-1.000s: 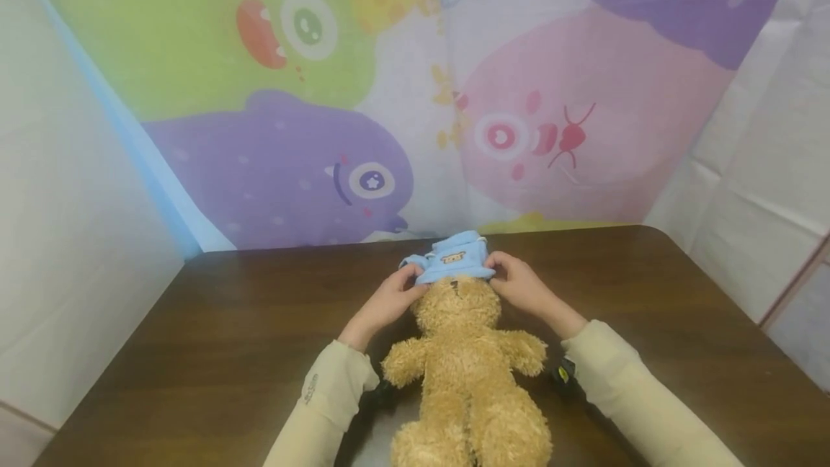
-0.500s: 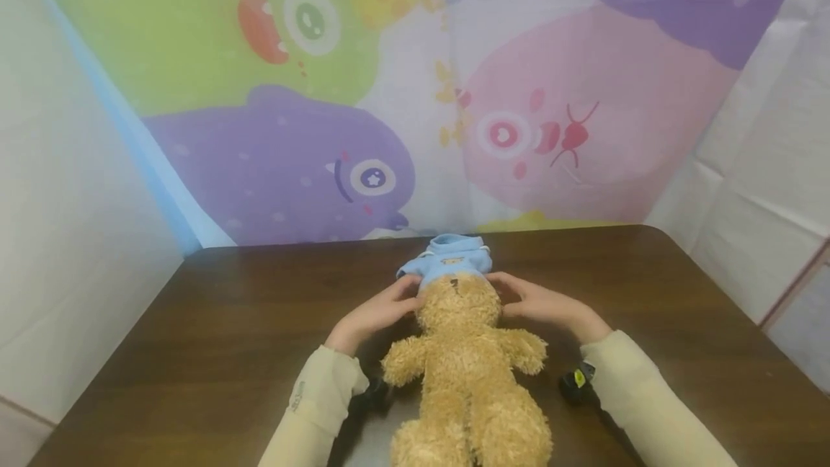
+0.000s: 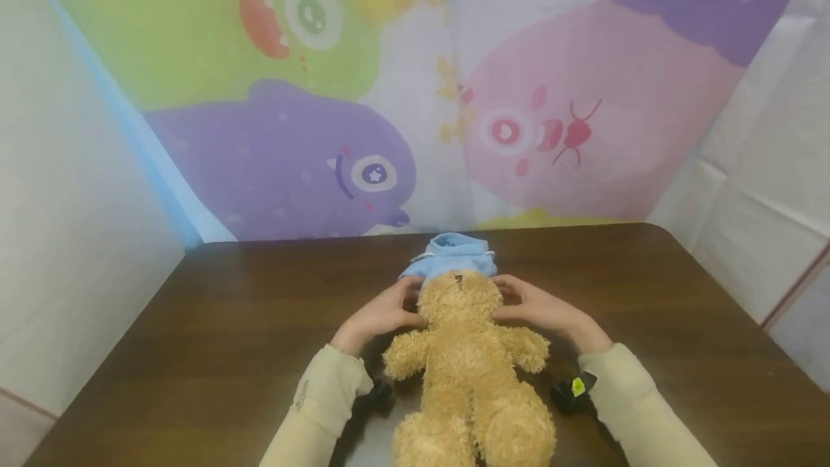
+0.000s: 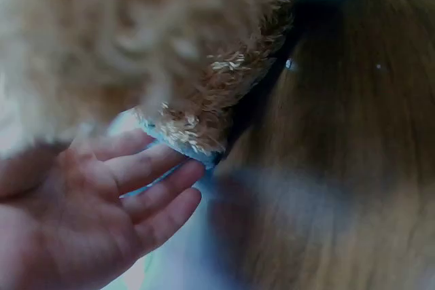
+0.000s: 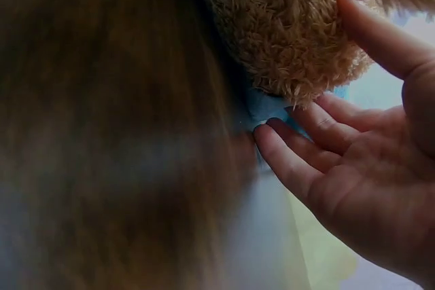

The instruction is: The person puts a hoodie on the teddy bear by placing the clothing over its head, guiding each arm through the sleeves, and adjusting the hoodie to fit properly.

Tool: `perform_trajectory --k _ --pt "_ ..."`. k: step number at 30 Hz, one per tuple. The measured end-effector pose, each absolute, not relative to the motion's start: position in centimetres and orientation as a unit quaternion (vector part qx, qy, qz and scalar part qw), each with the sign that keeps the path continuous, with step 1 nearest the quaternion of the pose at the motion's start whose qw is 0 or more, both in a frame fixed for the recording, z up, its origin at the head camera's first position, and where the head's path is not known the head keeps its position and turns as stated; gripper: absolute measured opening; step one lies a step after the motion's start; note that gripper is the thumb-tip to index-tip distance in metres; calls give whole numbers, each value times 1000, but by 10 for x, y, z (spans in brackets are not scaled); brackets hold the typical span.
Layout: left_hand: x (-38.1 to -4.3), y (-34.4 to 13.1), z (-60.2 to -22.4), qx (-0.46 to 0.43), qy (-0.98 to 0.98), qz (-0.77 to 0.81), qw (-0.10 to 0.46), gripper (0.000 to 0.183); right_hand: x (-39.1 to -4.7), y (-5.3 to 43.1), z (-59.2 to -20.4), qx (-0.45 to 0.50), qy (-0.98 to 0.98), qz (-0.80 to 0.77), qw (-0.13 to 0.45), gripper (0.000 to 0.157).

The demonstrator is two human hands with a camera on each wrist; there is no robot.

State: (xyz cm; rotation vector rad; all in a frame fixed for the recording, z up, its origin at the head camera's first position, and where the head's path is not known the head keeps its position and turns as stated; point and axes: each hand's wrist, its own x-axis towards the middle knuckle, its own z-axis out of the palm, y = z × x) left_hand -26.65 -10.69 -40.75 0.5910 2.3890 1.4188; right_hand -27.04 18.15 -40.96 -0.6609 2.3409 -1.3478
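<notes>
One teddy bear (image 3: 463, 355) between both hands (image 3: 381, 313) (image 3: 547, 308)

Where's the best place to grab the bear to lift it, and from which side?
Probably its torso, just below the arms, from both sides at once: the bear lies stretched out, legs toward you, and the outspread arms leave its waist reachable.

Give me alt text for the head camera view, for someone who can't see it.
A tan plush bear lies on a brown table, its head between a person's left hand and right hand, with a light-blue garment at the top of its head. Behind is a backdrop of cartoon creatures.
</notes>
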Motion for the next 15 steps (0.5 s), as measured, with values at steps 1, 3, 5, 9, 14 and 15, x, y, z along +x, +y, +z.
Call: perform_trajectory --k 1,3,5,9,14,15 --pt "-267 -106 -408 199 831 499 146 71 -270 181 -409 -233 830 -475 176 67" --pt "-268 -105 -409 190 831 504 139 68 -270 182 -409 -228 834 -473 169 67" --pt "-269 -105 -410 182 836 501 131 64 -270 181 -409 -225 832 -478 169 66" --pt "-267 -103 -411 174 849 485 115 55 -270 180 -411 -216 827 -491 167 65" --pt "-264 -103 -409 171 849 486 115 49 -270 177 -411 -205 822 -508 154 61" --pt "-264 -103 -409 171 848 488 117 48 -270 176 -411 -204 821 -511 152 60"
